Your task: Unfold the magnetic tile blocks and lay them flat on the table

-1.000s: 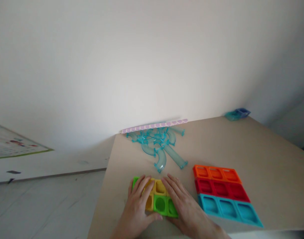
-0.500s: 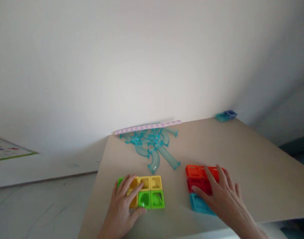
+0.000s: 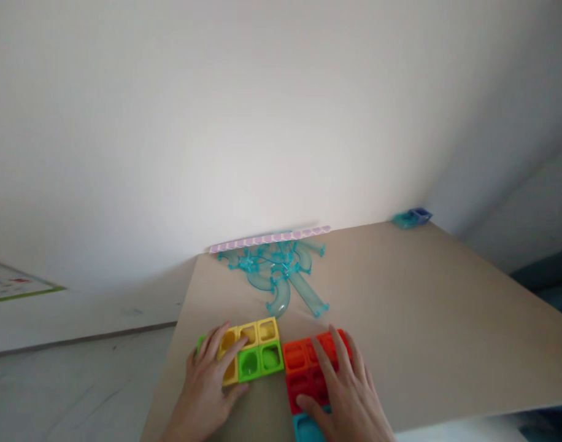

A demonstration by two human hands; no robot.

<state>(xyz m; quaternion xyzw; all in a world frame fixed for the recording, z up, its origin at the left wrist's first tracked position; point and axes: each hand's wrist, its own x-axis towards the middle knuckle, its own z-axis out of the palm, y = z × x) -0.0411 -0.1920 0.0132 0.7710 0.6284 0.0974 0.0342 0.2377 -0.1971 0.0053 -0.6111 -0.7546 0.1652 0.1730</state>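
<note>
My left hand lies flat on a block of yellow and green square tiles near the table's front edge, fingers spread over its left part. My right hand rests flat on a second block of orange, red and turquoise tiles, covering most of it. The orange row touches the right side of the green and yellow block. Neither hand grips anything; both press down with fingers apart.
A pile of clear turquoise curved tubes lies at the far side of the beige table, beside a long lilac strip against the wall. Small blue and teal pieces sit at the far right corner. The floor lies left.
My right hand left the yellow-green block, went to the orange, red and turquoise block, and slid it left until it met the yellow-green block. My left hand stayed on its block.
</note>
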